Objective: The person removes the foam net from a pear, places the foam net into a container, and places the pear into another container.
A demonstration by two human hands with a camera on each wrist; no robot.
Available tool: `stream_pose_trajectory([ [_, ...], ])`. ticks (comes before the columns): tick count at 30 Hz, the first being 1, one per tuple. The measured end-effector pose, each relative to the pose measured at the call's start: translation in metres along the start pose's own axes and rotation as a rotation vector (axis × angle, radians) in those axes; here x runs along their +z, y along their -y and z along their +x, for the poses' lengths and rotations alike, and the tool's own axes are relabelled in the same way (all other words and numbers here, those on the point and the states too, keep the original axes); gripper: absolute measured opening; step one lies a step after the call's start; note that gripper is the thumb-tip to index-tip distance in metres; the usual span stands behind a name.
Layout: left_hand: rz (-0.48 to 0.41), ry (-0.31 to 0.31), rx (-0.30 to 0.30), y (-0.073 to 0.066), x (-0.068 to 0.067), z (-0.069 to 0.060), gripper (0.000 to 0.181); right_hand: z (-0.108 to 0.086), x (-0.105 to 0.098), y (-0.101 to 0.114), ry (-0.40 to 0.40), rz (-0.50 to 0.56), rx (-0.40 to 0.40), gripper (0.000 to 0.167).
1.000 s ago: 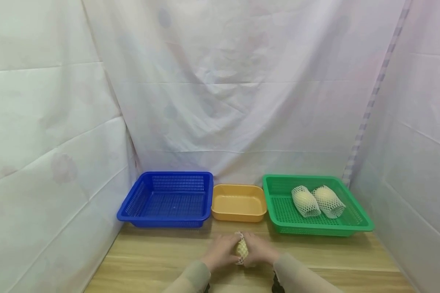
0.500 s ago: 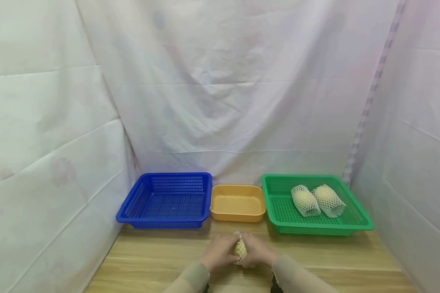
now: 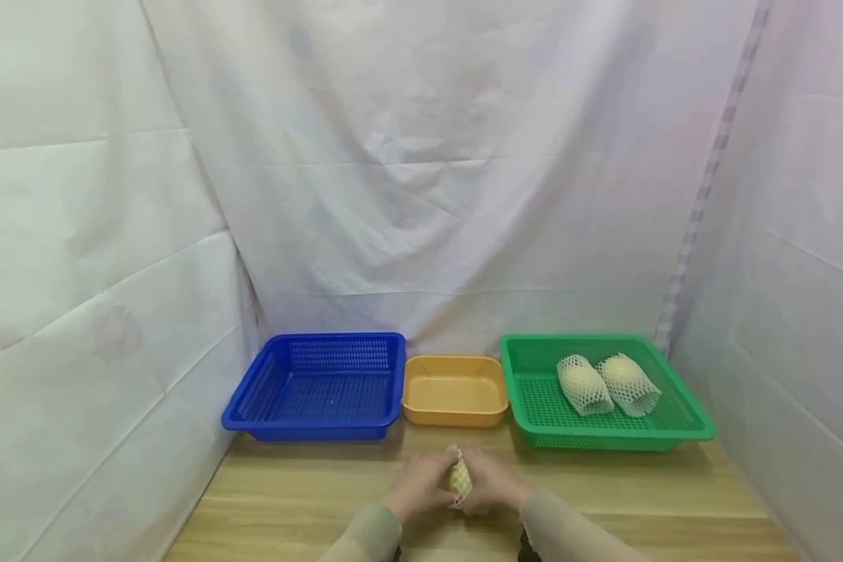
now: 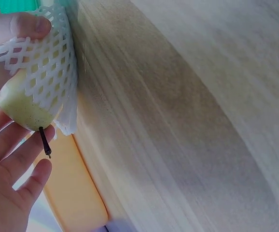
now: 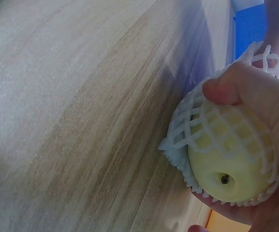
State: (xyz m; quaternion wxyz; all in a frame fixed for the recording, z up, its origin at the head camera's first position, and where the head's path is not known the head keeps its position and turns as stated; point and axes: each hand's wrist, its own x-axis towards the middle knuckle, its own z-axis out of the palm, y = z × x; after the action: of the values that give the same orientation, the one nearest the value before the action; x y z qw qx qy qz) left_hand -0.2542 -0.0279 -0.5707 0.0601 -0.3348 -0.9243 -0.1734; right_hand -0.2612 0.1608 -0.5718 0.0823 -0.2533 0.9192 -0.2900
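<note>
Between both hands, low over the table, is a pale yellow pear [image 3: 460, 478] partly covered by a white foam net sleeve [image 4: 48, 63]. My left hand [image 3: 420, 484] holds it from the left, fingers curved around the end with the dark stem [image 4: 45, 141]. From the other side my right hand [image 3: 495, 480] grips pear and net, its thumb [image 5: 221, 92] pressed on the mesh. In the right wrist view the blossom end of the pear [image 5: 231, 183] shows bare beyond the net. The net's edge hides part of the left fingers' hold.
Behind the hands stand a blue basket [image 3: 312, 431] at left, a small orange tray [image 3: 457, 419] in the middle and a green basket [image 3: 604, 442] at right. Two net-wrapped pale fruits [image 3: 607, 384] lie in the green basket. White cloth [image 3: 428, 234] hangs around the wooden table [image 3: 288, 499].
The head view has shifted slightly. Both hands keep their hold on the pear in nearly the same place, with little visible movement.
</note>
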Motion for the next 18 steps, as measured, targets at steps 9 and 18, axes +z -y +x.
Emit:
stream_pose_trajectory([
  [9,-0.023,0.027,-0.020,-0.0020,-0.0058,-0.0012,0.060,0.0018,0.0000,0.0020,0.032,-0.005,0.043,0.098],
  [18,-0.035,0.033,-0.013,-0.0045,-0.0077,-0.0028,0.058,0.0000,0.0019,-0.0003,0.044,-0.008,0.042,0.100],
])
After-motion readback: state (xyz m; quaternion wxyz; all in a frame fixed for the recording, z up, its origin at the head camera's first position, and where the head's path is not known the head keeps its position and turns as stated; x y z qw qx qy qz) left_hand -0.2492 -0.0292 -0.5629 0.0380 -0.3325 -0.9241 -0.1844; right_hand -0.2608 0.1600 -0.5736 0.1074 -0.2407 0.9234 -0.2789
